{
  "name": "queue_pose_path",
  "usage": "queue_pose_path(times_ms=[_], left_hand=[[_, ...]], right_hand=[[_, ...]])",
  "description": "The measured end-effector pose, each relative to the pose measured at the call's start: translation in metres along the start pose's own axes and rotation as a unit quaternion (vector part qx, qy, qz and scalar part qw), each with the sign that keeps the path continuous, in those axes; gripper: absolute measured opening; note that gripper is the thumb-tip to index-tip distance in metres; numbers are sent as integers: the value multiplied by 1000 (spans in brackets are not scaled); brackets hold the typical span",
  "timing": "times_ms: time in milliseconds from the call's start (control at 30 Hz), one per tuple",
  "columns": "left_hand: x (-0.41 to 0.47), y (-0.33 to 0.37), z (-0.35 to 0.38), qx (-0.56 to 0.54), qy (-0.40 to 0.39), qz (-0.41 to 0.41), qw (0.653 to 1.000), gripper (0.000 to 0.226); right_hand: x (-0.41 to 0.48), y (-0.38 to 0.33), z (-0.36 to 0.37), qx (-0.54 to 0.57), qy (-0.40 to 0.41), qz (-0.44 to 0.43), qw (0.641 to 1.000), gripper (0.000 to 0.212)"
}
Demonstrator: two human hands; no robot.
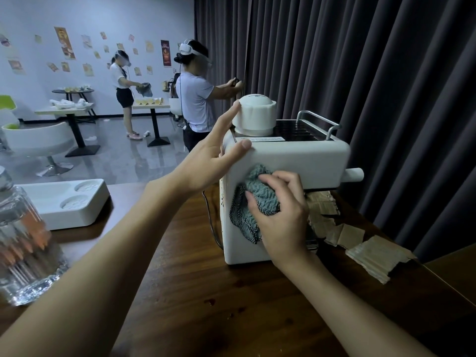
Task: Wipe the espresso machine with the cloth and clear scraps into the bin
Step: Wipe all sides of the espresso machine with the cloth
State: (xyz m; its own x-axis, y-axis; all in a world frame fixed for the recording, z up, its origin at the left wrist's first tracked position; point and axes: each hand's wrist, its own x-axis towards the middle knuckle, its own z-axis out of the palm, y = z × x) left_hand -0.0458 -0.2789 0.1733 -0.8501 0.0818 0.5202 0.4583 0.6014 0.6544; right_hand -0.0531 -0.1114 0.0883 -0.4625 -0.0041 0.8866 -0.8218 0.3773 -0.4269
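Observation:
The white espresso machine (304,155) stands on the dark wooden table (195,292), its side panel facing me. My right hand (280,217) presses a bunched grey-blue knitted cloth (253,202) flat against that side panel. My left hand (213,155) braces the machine's upper left corner, thumb on the top edge and fingers spread up towards the white dome cap (255,112). Torn cardboard scraps (365,251) lie on the table to the machine's right. No bin is in view.
A white tray with round recesses (67,202) sits at the table's left, and a ribbed glass jar (23,243) stands near the left edge. Dark curtains hang behind. Two people work at small tables in the room beyond.

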Motion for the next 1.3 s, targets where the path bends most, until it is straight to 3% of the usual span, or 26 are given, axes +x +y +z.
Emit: queue_pose_path(times_ms=[167,300,367,500,700,900,1100,1300], left_hand=[[-10,-4,1,7,1,4,1000,45],[-19,-11,1,12,6,5,1000,62],[-26,-14,3,9,13,0,1000,68],[-38,-13,9,-37,16,-17,999,65],[-41,-17,12,-68,5,-12,998,67],[-42,-18,14,-77,0,-14,997,66],[-47,-20,16,-90,-12,-15,996,72],[-51,-19,18,-108,-11,-28,994,75]], right_hand=[[-19,4,-1,-11,-34,11,999,31],[-5,-2,1,-1,5,19,1000,30],[-9,1,2,-9,-13,5,1000,32],[-33,11,1,-27,-82,-13,996,36],[-14,3,5,-14,-42,-30,999,34],[-62,22,-3,-50,-184,-39,981,44],[-22,17,-7,-30,-40,-20,999,34],[-61,33,-12,-65,-178,-36,981,47]])
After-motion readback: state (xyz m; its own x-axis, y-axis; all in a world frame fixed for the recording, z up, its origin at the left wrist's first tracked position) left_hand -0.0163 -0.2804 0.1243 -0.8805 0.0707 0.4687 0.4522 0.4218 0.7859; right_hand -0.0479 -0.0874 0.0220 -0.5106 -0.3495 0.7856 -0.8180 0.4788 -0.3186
